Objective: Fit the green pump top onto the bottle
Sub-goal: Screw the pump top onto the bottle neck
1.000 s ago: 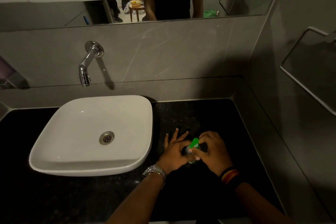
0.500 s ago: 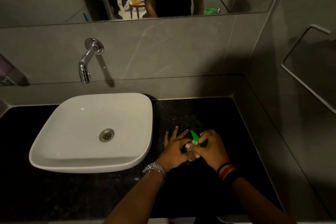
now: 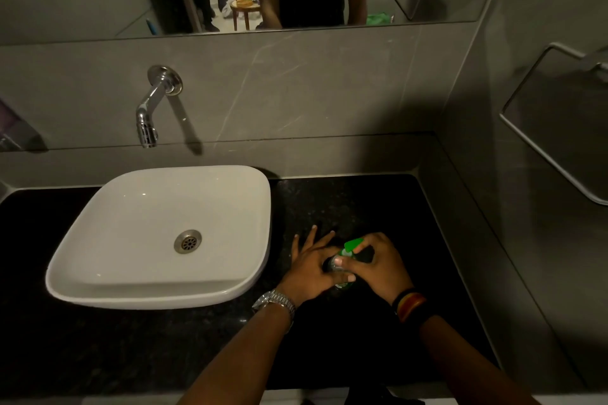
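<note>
Two hands meet over one small bottle point(image 3: 342, 284) on the dark worktop point(image 3: 378, 207), just right of the white basin point(image 3: 158, 296) and on the near half of the stone. A second ago the green pump top point(image 3: 352, 245) showed its nozzle tipped toward the near left; half a second ago it stood as a thin spike pointing far and slightly left; now it points far and to the right. So the head has swung round clockwise, seen from above, which reads as a screwing turn on the neck. My judgement: the collar is already engaged and the thread is being run down, not yet proven tight.

Left hand point(image 3: 312, 268) braces the bottle from the left, thumb and palm against it while the other fingers fan out loosely over the worktop. Right hand point(image 3: 378, 265) has its grip pinched on the pump top, thumb on the near side, fingers curled over the far side.

Most of the bottle is hidden; only a pale sliver of its shoulder and base shows between the hands. Its long axis seems to stand upright, roughly toward the camera, with the nozzle lying crosswise to it.
</note>
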A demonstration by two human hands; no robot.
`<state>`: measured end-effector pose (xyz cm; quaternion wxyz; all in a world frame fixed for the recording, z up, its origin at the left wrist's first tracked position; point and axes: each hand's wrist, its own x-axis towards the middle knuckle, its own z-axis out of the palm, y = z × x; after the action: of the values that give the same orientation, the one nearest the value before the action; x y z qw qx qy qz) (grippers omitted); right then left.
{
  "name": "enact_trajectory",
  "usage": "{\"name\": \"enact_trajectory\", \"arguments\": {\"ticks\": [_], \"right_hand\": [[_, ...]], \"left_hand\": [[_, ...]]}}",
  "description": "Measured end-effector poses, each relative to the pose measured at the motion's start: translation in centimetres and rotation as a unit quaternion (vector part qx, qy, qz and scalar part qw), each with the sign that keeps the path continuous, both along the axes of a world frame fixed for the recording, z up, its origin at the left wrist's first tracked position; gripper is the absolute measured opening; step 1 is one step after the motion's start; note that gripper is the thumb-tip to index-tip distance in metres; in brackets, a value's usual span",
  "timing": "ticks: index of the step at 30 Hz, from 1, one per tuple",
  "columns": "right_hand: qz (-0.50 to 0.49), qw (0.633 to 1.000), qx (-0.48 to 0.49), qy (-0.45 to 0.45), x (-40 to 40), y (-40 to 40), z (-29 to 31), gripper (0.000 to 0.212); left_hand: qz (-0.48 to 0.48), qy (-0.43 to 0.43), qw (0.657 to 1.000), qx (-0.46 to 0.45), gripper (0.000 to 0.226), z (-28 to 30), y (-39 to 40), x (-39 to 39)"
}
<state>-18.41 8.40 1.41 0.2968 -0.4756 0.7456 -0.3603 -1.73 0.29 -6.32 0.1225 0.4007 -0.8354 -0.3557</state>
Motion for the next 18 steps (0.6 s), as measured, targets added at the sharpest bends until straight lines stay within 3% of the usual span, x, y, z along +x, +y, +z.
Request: {"name": "enact_trajectory", "arguments": {"ticks": [5, 12, 16, 18], "right_hand": [[0.075, 0.996, -0.009, -0.052, -0.5, 0.2, -0.3, 0.032], [-0.011, 1.000, 0.023, 0.015, 0.5, -0.1, 0.3, 0.046], [0.101, 0.994, -0.008, -0.026, -0.5, 0.5, 0.1, 0.041], [0.110, 0.994, -0.009, -0.014, -0.8, 0.5, 0.1, 0.032]], "left_hand": [[0.005, 0.007, 1.000, 0.009, 0.067, 0.2, 0.3, 0.1], [0.006, 0.003, 1.000, 0.013, 0.060, 0.7, 0.3, 0.0], [0.010, 0.003, 1.000, 0.011, 0.068, 1.1, 0.8, -0.1], [0.009, 0.007, 1.000, 0.011, 0.066, 1.2, 0.7, 0.0]]}}
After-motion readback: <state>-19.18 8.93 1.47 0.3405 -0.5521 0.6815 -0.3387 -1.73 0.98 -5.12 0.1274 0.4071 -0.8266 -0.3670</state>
